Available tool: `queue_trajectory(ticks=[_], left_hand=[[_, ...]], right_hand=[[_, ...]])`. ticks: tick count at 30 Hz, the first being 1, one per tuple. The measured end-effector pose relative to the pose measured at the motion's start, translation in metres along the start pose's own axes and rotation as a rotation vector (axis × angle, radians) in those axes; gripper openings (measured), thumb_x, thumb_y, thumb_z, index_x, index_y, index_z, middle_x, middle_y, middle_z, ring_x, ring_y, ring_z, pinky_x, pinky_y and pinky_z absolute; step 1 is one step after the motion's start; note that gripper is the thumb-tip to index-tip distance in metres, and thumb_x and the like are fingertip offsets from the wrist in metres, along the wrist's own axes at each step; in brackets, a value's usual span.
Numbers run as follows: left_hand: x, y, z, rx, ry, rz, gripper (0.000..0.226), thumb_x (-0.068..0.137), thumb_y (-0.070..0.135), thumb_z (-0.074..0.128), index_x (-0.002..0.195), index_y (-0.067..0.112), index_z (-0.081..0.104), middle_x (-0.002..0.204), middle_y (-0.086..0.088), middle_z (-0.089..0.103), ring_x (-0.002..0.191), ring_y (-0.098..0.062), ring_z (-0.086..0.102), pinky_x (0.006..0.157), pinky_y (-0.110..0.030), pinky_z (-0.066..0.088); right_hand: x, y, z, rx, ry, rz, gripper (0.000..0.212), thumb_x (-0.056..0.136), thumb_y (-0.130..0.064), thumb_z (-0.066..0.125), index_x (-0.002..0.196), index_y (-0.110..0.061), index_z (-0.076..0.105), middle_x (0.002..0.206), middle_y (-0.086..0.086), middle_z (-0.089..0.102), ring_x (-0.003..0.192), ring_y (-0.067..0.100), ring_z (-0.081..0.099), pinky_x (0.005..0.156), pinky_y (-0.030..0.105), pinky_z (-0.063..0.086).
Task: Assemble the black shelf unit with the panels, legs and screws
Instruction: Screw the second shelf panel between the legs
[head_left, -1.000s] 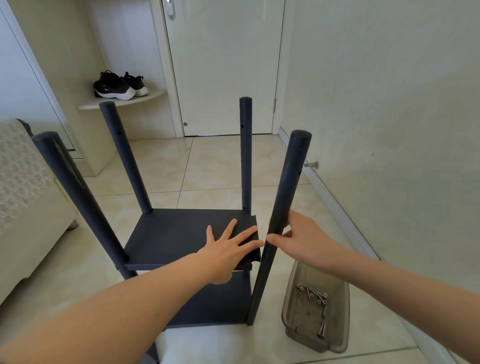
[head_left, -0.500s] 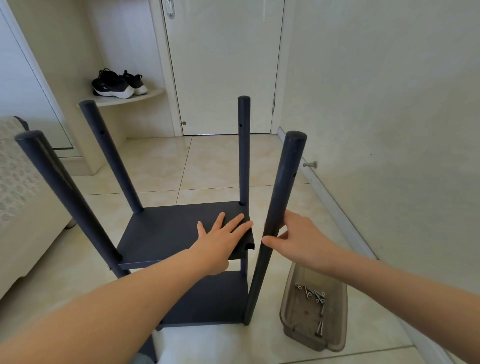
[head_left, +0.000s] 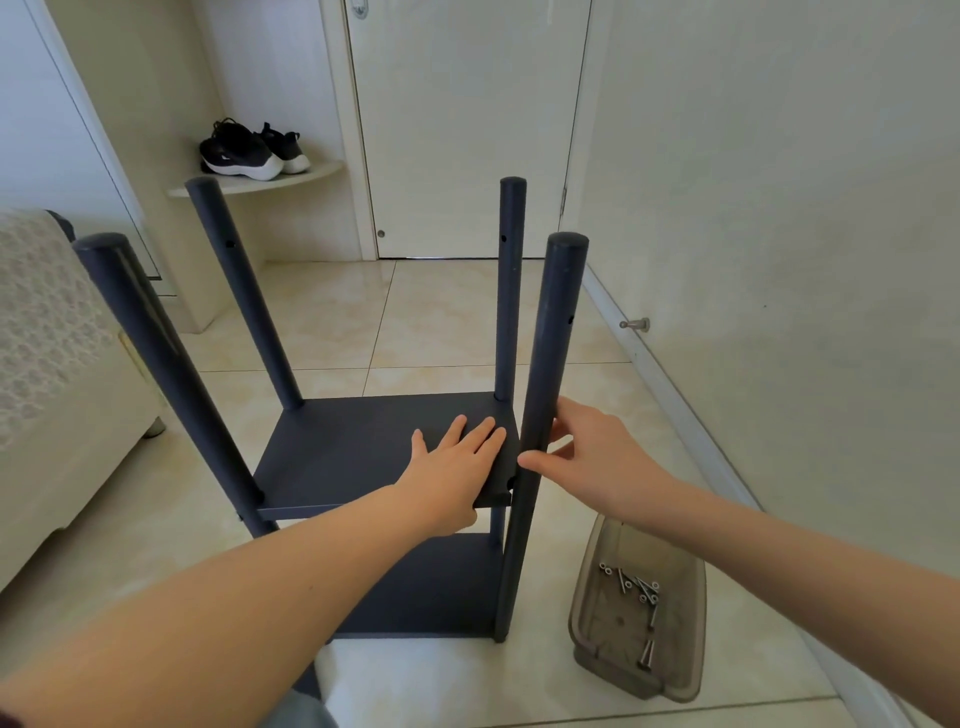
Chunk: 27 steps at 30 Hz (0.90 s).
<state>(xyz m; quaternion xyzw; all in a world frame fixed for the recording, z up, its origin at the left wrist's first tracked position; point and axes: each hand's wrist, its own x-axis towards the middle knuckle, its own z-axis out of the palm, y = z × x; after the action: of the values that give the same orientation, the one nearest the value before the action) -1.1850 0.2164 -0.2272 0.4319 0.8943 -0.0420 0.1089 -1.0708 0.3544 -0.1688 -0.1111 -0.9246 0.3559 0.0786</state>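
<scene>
The right grip (head_left: 597, 457) curls round the front right leg (head_left: 550, 364), thumb on the near side and fingers behind, at the height of the upper panel (head_left: 363, 447). The left grip (head_left: 457, 467) lies flat with straight fingers on that panel's right end, holding nothing. Below is the lower panel (head_left: 431, 592), low by the tiled floor (head_left: 441, 322); three other legs (head_left: 511, 291) stand upright. Just right, a smoky plastic tray (head_left: 675, 665) holds loose screws (head_left: 631, 584). Black shoes (head_left: 244, 150) sit on a corner shelf (head_left: 311, 176), their white mark too small to read.
</scene>
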Motion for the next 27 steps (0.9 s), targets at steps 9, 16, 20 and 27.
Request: queue_trajectory(ticks=[9,16,20,27], left_hand=[[-0.002,-0.005,0.001,0.008,0.013,0.021,0.098,0.092,0.020,0.067,0.159,0.023,-0.004,0.168,0.001,-0.006,0.154,-0.030,-0.009,0.120,-0.062,0.004],[-0.002,-0.003,0.007,-0.056,0.042,0.023,0.096,0.093,0.044,0.064,0.160,0.024,-0.002,0.168,0.002,-0.005,0.153,-0.031,-0.011,0.119,-0.064,0.000],[-0.001,0.001,0.014,-0.102,0.072,-0.006,0.100,0.086,0.070,0.055,0.159,0.029,0.000,0.168,0.005,-0.007,0.153,-0.029,-0.013,0.119,-0.065,-0.005],[0.000,0.008,0.024,-0.111,0.180,-0.059,0.089,0.085,0.079,0.043,0.157,0.036,0.013,0.168,0.009,0.002,0.154,-0.027,-0.009,0.119,-0.063,-0.006]], right_hand=[[0.014,-0.003,0.007,0.012,0.020,-0.026,0.042,0.091,-0.032,0.066,0.129,-0.027,0.050,0.099,-0.013,0.057,0.074,0.000,0.058,0.060,0.008,0.042],[0.012,-0.005,0.006,0.020,0.036,-0.045,0.037,0.088,-0.031,0.070,0.122,-0.026,0.054,0.090,-0.023,0.052,0.078,-0.005,0.056,0.068,0.009,0.048],[0.011,-0.006,0.005,0.033,0.062,-0.033,0.037,0.084,-0.033,0.074,0.115,-0.026,0.055,0.088,-0.023,0.053,0.074,-0.006,0.055,0.059,0.004,0.040],[0.009,-0.006,0.003,0.047,0.048,-0.003,0.035,0.082,-0.034,0.076,0.104,-0.025,0.051,0.093,-0.008,0.061,0.074,0.001,0.058,0.058,0.007,0.040]])
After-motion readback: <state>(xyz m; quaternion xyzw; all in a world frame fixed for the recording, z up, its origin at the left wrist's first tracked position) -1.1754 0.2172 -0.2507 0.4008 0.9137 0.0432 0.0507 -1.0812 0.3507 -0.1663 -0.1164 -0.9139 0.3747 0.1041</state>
